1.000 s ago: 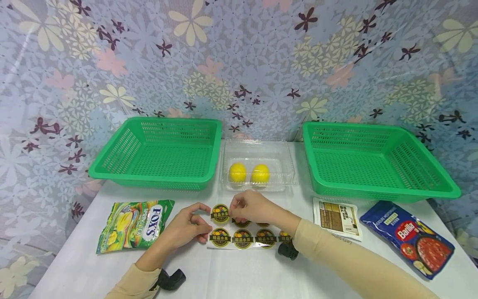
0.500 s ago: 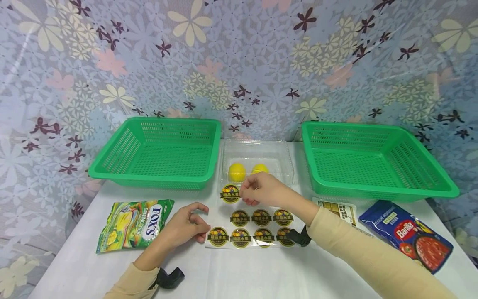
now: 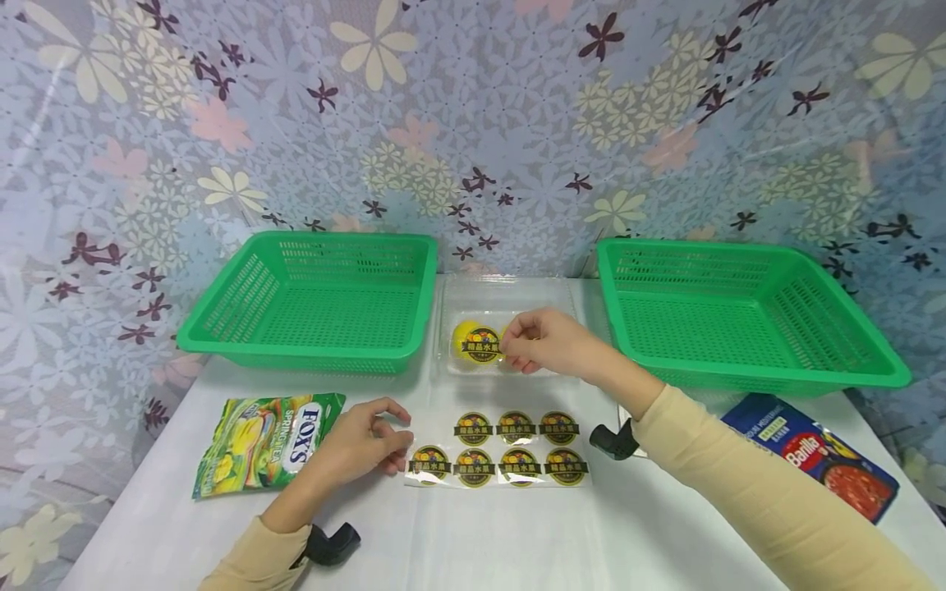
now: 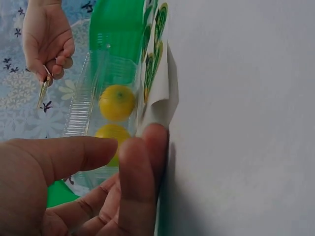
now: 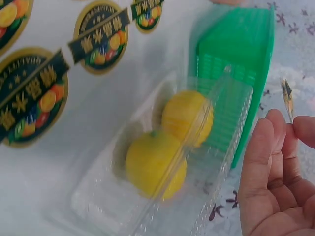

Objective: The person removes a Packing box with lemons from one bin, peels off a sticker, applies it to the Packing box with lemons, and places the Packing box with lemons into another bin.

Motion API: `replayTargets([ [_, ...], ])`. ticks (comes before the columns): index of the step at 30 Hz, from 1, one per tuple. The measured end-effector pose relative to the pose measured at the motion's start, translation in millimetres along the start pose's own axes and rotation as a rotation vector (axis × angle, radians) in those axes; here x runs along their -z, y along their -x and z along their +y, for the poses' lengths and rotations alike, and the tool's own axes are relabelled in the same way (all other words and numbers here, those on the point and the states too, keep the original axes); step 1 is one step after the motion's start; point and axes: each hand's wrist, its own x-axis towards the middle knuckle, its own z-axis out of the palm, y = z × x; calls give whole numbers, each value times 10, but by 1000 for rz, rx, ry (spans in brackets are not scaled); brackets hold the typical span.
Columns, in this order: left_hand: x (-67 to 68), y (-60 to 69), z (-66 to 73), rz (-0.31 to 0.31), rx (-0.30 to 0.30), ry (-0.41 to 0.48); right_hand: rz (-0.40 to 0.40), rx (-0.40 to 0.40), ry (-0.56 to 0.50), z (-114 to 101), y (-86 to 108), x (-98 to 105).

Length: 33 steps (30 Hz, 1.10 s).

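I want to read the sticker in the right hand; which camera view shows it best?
The head view. There the sticker shows most of its printed front, the right hand covering only one edge. The left wrist and right wrist views both catch it nearly edge-on, as a thin strip.

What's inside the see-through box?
Two round yellow things that look like fruit sit in the see-through box. From the head view, the right hand and the round sticker it pinches cover parts of them. Their undersides are hidden.
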Motion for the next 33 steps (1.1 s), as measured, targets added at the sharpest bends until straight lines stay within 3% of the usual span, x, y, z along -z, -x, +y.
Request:
replayTargets([
  [5,76,-39,178,63,-36,-117,6,-4,-5,21,-24,115],
  [10,124,-156,508,74,-99,-153,18,-15,10,23,-33,218],
  [15,63,-323,921,55,-167,-159,40,-22,10,28,-43,316],
  [21,-63,-627,1317,75,-219,-252,58,-28,-12,59,-55,414],
  [26,-119,-882,1465,93,-216,-242,63,-26,-6,54,-56,473],
  [33,-174,-1124,1502,65,-183,-144,74,-19,6,47,-75,542],
])
